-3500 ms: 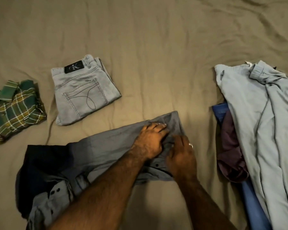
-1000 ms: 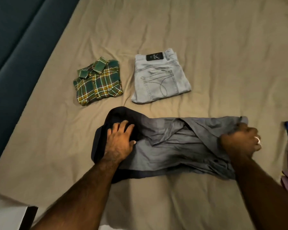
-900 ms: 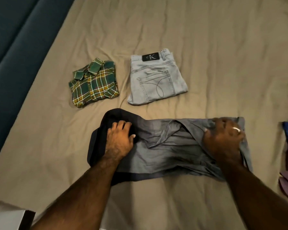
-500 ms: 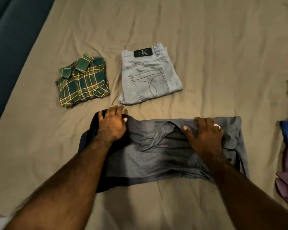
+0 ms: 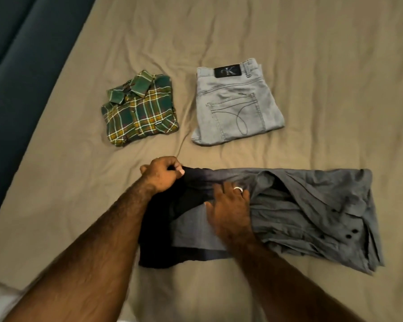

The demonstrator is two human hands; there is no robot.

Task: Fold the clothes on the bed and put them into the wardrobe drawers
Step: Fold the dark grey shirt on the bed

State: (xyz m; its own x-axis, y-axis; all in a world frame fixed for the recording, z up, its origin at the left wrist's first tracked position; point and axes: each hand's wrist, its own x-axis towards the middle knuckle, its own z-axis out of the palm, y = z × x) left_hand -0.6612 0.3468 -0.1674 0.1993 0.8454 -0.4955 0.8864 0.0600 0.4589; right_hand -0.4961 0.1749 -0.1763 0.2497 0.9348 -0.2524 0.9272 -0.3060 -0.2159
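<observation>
A grey button shirt [image 5: 312, 210] with a dark navy left end lies folded into a long strip across the tan bed sheet [image 5: 289, 54]. My left hand [image 5: 162, 176] pinches the dark far-left corner of the shirt and lifts it slightly. My right hand [image 5: 228, 210], with a ring on one finger, presses flat on the middle of the strip, fingers spread. Beyond the shirt lie a folded green plaid shirt [image 5: 140, 112] and folded light grey jeans [image 5: 235, 105] with a black waistband patch.
A dark teal padded bed side [image 5: 21, 54] runs along the left edge of the mattress. Something white [image 5: 0, 300] shows at the bottom left corner. The pile of unfolded clothes on the right is out of view.
My left hand went from lying flat on the dark end to pinching and lifting its corner. My right hand slid left from the shirt's right end to its middle.
</observation>
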